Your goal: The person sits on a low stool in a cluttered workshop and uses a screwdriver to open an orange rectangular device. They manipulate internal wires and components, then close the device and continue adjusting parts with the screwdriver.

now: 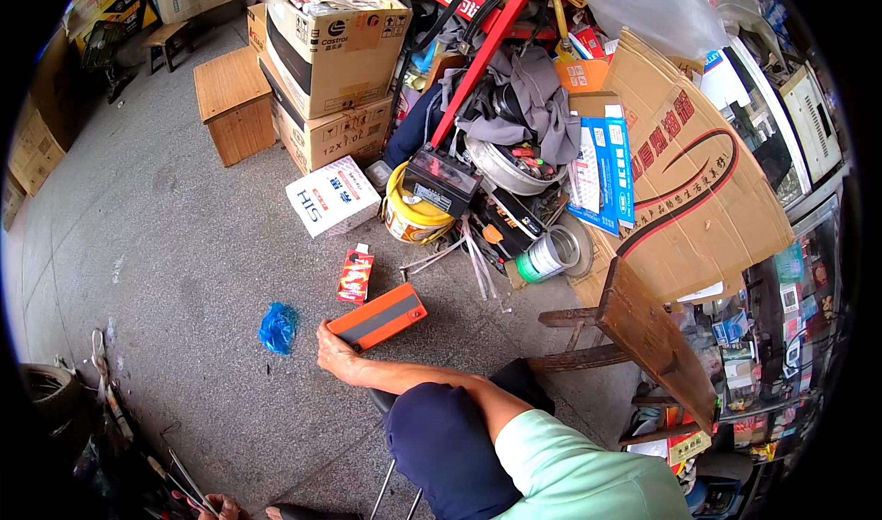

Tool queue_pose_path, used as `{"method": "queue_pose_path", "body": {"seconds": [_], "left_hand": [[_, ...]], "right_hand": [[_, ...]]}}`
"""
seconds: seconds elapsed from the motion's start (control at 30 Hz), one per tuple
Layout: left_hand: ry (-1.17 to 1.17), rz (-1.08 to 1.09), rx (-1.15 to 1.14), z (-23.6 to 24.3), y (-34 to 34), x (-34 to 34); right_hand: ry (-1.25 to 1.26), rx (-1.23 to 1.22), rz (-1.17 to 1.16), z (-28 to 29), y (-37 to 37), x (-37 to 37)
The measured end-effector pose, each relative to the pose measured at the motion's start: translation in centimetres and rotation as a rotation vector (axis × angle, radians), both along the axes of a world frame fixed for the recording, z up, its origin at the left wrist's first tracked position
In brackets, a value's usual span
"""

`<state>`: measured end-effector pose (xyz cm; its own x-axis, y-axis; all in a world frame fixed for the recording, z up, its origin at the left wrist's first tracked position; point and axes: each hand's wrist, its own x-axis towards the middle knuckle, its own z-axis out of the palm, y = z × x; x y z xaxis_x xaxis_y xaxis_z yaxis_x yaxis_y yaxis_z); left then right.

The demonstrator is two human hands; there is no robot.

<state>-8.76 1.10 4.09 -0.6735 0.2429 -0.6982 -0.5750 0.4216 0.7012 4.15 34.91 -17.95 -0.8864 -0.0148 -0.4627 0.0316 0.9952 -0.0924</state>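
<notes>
My right hand (342, 356) reaches across from the light green sleeve. Its fingers are closed on the left end of an orange box (378, 316) with a wide grey stripe, held tilted above the floor. A small red and yellow carton (356, 276) with a raised white flap stands just beyond it. A crumpled blue plastic bag (278, 328) lies to the left of the hand. At the lower left edge, my left hand (220, 508) is partly cut off. Its fingers look curled, near thin metal rods and something pinkish; what they hold is unclear.
Stacked cardboard boxes (344, 61), a wooden stool (230, 97) and a white carton (333, 196) stand beyond. A yellow-rimmed bucket (413, 212) bears a black battery. A large cardboard sheet (689, 180) leans at the right, near a wooden chair (657, 341) and glass display case (781, 309).
</notes>
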Motion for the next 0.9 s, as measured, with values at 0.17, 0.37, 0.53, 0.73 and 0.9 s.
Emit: {"method": "queue_pose_path", "body": {"seconds": [0.17, 0.37, 0.53, 0.73, 0.9], "left_hand": [[-0.001, -0.026, 0.003, -0.1, 0.6, 0.3], [0.004, 0.023, 0.041, 0.7, -0.7, 0.7], [0.021, 0.097, 0.023, 1.8, -1.4, 0.9], [-0.025, 0.054, 0.061, 0.7, -1.3, 1.0], [-0.056, 0.025, 0.012, 0.2, -0.4, 1.0]], "right_hand": [[-0.117, 0.195, -0.015, -1.6, 4.6, -1.8], [-0.102, 0.452, -0.376, -3.7, 12.6, -1.3], [-0.006, 0.487, -0.709, -1.2, 18.9, 1.8], [-0.113, 0.455, -0.864, 1.5, 20.3, 2.6], [-0.039, 0.429, -0.895, 0.2, 21.5, 2.7]]}}
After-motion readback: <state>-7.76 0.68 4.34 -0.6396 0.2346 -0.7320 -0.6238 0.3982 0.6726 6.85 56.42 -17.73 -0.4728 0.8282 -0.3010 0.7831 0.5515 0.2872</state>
